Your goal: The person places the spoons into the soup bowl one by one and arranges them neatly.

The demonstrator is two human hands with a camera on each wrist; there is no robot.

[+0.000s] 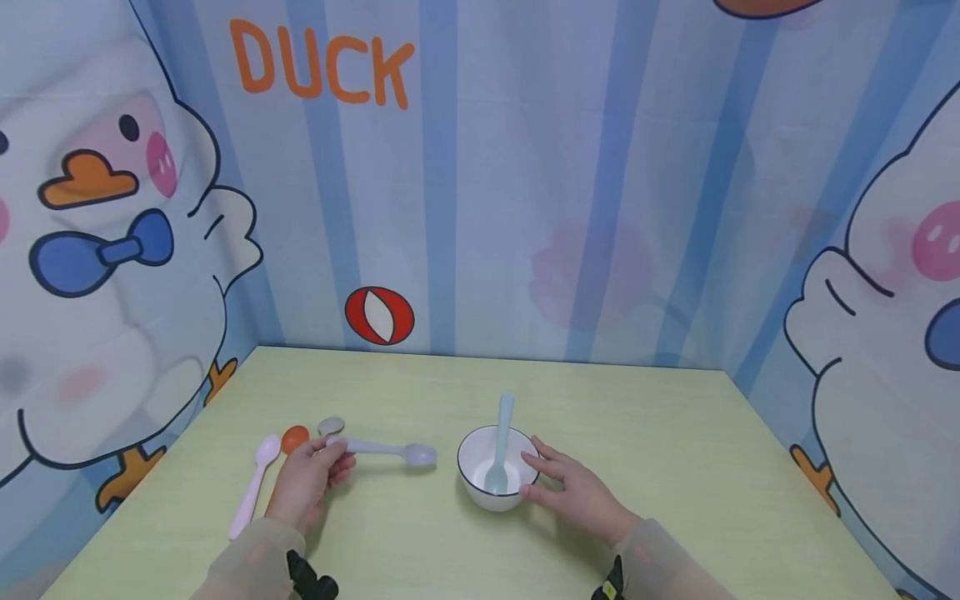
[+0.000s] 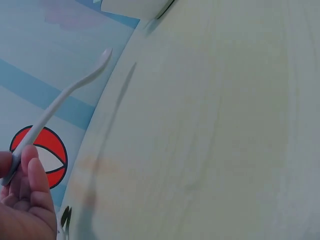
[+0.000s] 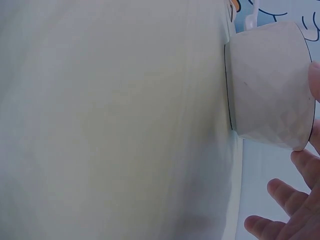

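My left hand (image 1: pixel 306 483) pinches the handle end of a lavender spoon (image 1: pixel 382 451), held level with its bowl end pointing right. The left wrist view shows this spoon (image 2: pixel 55 105) raised over the table, between thumb and fingers. My right hand (image 1: pixel 581 496) holds a white bowl (image 1: pixel 491 502) with a dark rim at its right side, thumb and a finger at the rim. Other fingers (image 3: pixel 287 197) spread out beside the bowl (image 3: pixel 270 85). A pale blue spoon (image 1: pixel 501 442) stands leaning inside the bowl, its handle rising above the far rim.
Left of my left hand lies a pink spoon (image 1: pixel 255 487). An orange spoon (image 1: pixel 295 437) is partly hidden by that hand, and a grey spoon head (image 1: pixel 331 426) shows just behind it. A striped duck curtain (image 1: pixel 510 167) borders the pale yellow table (image 1: pixel 637 408).
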